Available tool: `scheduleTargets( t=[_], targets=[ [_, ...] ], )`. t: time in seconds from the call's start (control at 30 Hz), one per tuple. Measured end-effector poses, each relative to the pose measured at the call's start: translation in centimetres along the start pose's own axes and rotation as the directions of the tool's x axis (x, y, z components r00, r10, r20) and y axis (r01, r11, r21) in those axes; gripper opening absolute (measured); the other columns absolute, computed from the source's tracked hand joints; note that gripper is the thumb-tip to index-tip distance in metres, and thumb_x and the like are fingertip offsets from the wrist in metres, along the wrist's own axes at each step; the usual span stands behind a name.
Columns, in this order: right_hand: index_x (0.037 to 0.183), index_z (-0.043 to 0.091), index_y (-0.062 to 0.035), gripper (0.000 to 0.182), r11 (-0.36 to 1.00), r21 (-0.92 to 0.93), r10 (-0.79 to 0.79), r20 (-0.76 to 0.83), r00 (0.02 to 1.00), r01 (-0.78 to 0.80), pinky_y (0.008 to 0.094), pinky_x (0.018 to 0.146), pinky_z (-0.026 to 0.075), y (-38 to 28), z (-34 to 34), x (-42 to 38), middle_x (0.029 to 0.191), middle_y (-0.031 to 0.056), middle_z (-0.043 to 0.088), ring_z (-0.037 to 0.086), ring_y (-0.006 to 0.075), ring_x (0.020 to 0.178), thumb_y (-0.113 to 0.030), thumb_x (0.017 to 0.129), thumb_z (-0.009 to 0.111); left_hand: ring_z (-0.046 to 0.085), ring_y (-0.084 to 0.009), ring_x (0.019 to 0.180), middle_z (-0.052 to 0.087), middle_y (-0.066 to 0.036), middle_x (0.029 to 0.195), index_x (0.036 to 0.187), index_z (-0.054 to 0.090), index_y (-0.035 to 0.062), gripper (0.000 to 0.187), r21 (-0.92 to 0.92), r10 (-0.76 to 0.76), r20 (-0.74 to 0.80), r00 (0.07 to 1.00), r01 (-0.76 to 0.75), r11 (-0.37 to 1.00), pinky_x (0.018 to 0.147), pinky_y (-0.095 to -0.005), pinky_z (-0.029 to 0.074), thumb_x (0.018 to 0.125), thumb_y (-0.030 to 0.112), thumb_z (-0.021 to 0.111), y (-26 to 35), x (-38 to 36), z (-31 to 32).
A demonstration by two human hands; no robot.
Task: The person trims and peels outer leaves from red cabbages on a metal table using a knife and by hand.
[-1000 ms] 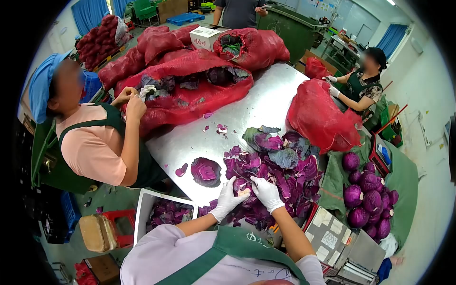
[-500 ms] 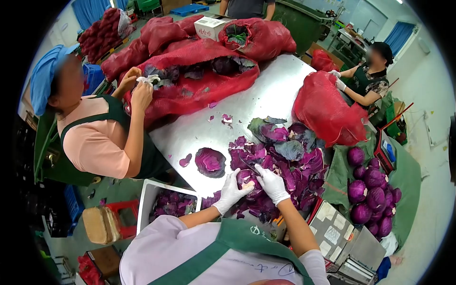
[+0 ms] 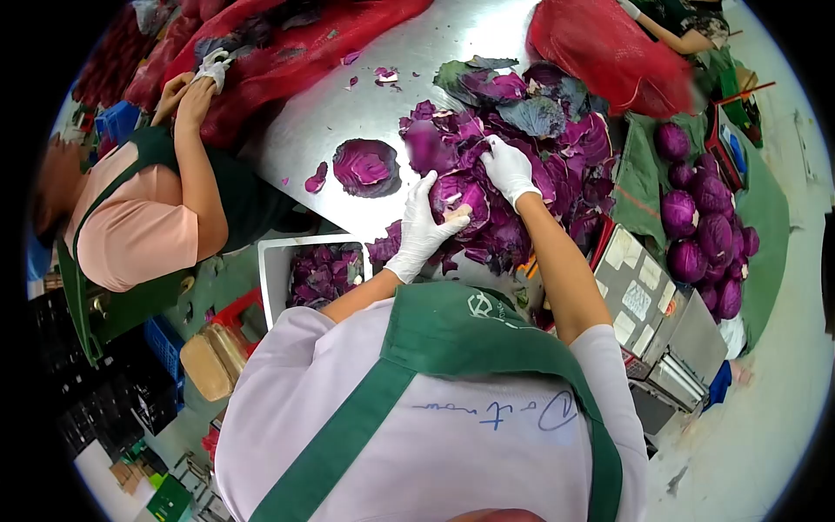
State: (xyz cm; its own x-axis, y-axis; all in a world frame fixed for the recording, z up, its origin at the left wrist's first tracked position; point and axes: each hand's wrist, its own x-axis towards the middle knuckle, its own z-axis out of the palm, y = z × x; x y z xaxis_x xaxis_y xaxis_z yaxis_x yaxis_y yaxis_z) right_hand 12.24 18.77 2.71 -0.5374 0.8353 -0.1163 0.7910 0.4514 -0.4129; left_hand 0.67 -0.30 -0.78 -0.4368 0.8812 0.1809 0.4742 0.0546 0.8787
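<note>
My left hand (image 3: 426, 228), in a white glove, holds a purple cabbage (image 3: 459, 202) from its left side, with the thumb near the pale stem. Just above and to the right, my right hand (image 3: 507, 167), also gloved, has its fingers closed at a purple leaf; the fingertips are partly hidden. Loose cabbage leaves (image 3: 578, 139) are heaped around and beyond both hands. On the metal table (image 3: 304, 117), a separate cupped piece of cabbage (image 3: 367, 167) lies left of the heap.
A white bin (image 3: 271, 283) of leaves stands at the table's near left. Whole cabbages (image 3: 698, 213) lie on green cloth at right. Red mesh sacks (image 3: 600, 56) are at the far side. A co-worker (image 3: 148, 209) works at left, another person's arm (image 3: 665, 33) shows at top right.
The view has tilted downward. My right hand has moved up and away from the cabbage to the leaf, while my left hand stays on the cabbage.
</note>
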Motion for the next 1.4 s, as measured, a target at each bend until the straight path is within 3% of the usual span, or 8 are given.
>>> scheduleTargets(
  t=[0.23, 0.53, 0.67, 0.9, 1.17, 1.23, 1.3, 1.4],
  targets=[
    [0.117, 0.062, -0.0122, 0.032, 0.995, -0.007, 0.101, -0.025, 0.995, -0.101, 0.0521, 0.079, 0.052, -0.2, -0.5, 0.7, 0.093, 0.0223, 0.07, 0.067, 0.0413, 0.09, -0.032, 0.091, 0.06, 0.049, -0.0366, 0.127, 0.045, -0.021, 0.133, 0.141, 0.039, 0.0028, 0.101, -0.024, 0.188, 0.005, 0.982, -0.187, 0.982, 0.107, -0.043, 0.043, 0.062, 0.035, 0.093, -1.5, -2.9, -1.5],
    [0.138, 0.053, -0.0146, 0.055, 0.981, 0.172, 0.139, -0.282, 0.949, -0.092, 0.0424, 0.084, 0.053, -0.6, -5.3, -6.9, 0.121, 0.0173, 0.058, 0.065, 0.034, 0.101, -0.028, 0.086, 0.069, 0.052, -0.0264, 0.126, 0.042, -0.021, 0.141, 0.145, 0.042, 0.0042, 0.082, -0.186, -0.163, 0.402, 0.901, 0.254, 0.949, 0.102, -0.0331, 0.051, 0.08, 0.036, 0.081, 2.4, 4.1, -3.5],
    [0.128, 0.059, -0.0117, 0.037, 0.89, 0.435, 0.258, -0.238, 0.936, -0.135, 0.0369, 0.084, 0.051, -0.6, -4.6, -11.3, 0.109, 0.012, 0.061, 0.064, 0.026, 0.095, -0.019, 0.091, 0.061, 0.044, -0.0259, 0.134, 0.043, -0.019, 0.147, 0.146, 0.035, 0.0005, 0.091, -0.275, -0.414, 0.456, 0.788, 0.567, 0.776, 0.111, -0.0357, 0.035, 0.081, 0.047, 0.079, -0.5, 6.7, -3.9],
    [0.124, 0.059, -0.0088, 0.029, 0.881, 0.459, 0.287, -0.328, 0.9, -0.113, 0.0388, 0.082, 0.053, -1.2, -4.3, -12.8, 0.109, 0.0134, 0.068, 0.067, 0.0301, 0.091, -0.021, 0.098, 0.054, 0.047, -0.0279, 0.13, 0.044, -0.01, 0.145, 0.151, 0.03, 0.0183, 0.09, -0.433, -0.671, 0.511, 0.538, 0.835, 0.34, 0.099, -0.056, 0.046, 0.083, 0.059, 0.071, 2.8, 5.5, -2.3],
    [0.134, 0.055, -0.0076, 0.036, 0.874, 0.485, 0.197, -0.286, 0.938, -0.036, 0.0371, 0.091, 0.052, -1.1, -4.2, -11.9, 0.121, 0.0122, 0.068, 0.066, 0.0302, 0.108, -0.023, 0.102, 0.049, 0.04, -0.0364, 0.137, 0.035, -0.014, 0.151, 0.149, 0.025, 0.0182, 0.091, -0.726, -0.687, 0.491, 0.536, 0.688, 0.018, 0.102, -0.0662, 0.041, 0.084, 0.073, 0.058, 6.9, 7.1, 3.5],
    [0.14, 0.051, -0.0084, 0.043, 0.926, 0.354, 0.051, -0.456, 0.889, 0.128, 0.0401, 0.082, 0.053, 0.1, -3.0, -11.0, 0.108, 0.0157, 0.07, 0.069, 0.0326, 0.096, -0.029, 0.103, 0.046, 0.037, -0.0382, 0.137, 0.026, -0.014, 0.155, 0.152, 0.008, 0.0215, 0.105, -0.738, -0.718, 0.437, 0.541, 0.673, 0.058, 0.102, -0.0665, 0.042, 0.08, 0.068, 0.068, 8.4, 6.7, 3.8],
    [0.143, 0.048, -0.0089, 0.048, 0.885, 0.432, 0.252, -0.13, 0.959, -0.174, 0.0445, 0.069, 0.051, -0.2, -3.8, -11.1, 0.086, 0.0189, 0.07, 0.067, 0.0355, 0.078, -0.037, 0.104, 0.043, 0.036, -0.0388, 0.137, 0.023, -0.014, 0.155, 0.152, 0.003, 0.0221, 0.111, -0.726, -0.73, 0.449, 0.516, 0.687, 0.039, 0.102, -0.0666, 0.042, 0.077, 0.066, 0.073, 9.1, 6.6, 3.9],
    [0.146, 0.045, -0.0087, 0.052, 0.861, 0.488, 0.257, -0.173, 0.951, -0.144, 0.0475, 0.06, 0.046, 0.5, -2.2, -10.9, 0.068, 0.0192, 0.063, 0.062, 0.0371, 0.064, -0.04, 0.105, 0.041, 0.034, -0.0396, 0.138, 0.019, -0.016, 0.156, 0.153, -0.005, 0.0228, 0.121, -0.67, -0.754, 0.466, 0.463, 0.741, 0.041, 0.101, -0.0664, 0.042, 0.074, 0.061, 0.079, 8.6, 6.8, 4.1]
  ],
)
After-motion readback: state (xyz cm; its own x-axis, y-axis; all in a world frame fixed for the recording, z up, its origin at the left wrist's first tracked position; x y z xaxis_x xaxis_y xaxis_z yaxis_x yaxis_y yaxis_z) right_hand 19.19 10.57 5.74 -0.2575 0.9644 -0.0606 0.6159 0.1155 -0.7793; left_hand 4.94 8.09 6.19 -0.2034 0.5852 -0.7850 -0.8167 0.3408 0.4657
